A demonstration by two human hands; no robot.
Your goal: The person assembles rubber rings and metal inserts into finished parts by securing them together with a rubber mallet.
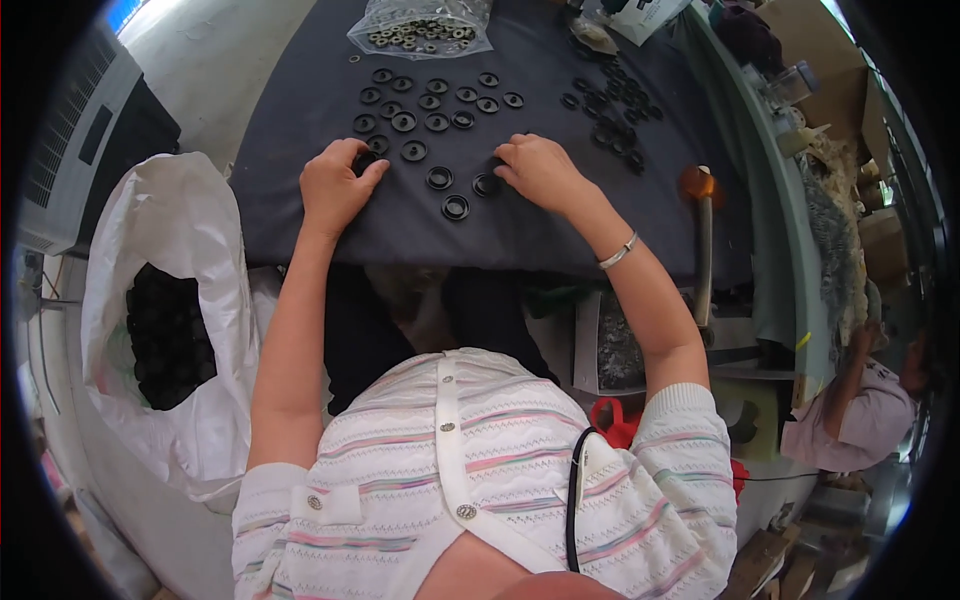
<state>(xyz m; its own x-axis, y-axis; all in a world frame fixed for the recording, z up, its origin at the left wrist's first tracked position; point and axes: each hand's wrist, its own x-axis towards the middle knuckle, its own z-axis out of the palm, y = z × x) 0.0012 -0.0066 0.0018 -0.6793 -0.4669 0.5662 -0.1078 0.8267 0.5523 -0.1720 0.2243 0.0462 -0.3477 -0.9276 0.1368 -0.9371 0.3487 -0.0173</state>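
My left hand [335, 187] pinches a black round part [366, 161] between thumb and fingers, low over the dark cloth. To the right, my right hand [542, 172] has its fingers closed at the edge of a dark round piece, mostly hidden by the fingertips. Just beside those fingertips lies a black cupped disc [486, 185]. Between my hands are another black disc [439, 178] and a nearer one [455, 207]. Several more black discs [437, 122] are spread beyond, many with a small centre piece in them.
A clear bag of small metal rings [420, 38] lies at the table's far edge. Loose black rings [620, 100] are heaped far right, near an amber-headed mallet [703, 230]. A white sack [165, 330] of black parts stands left. Another person [850, 415] is at far right.
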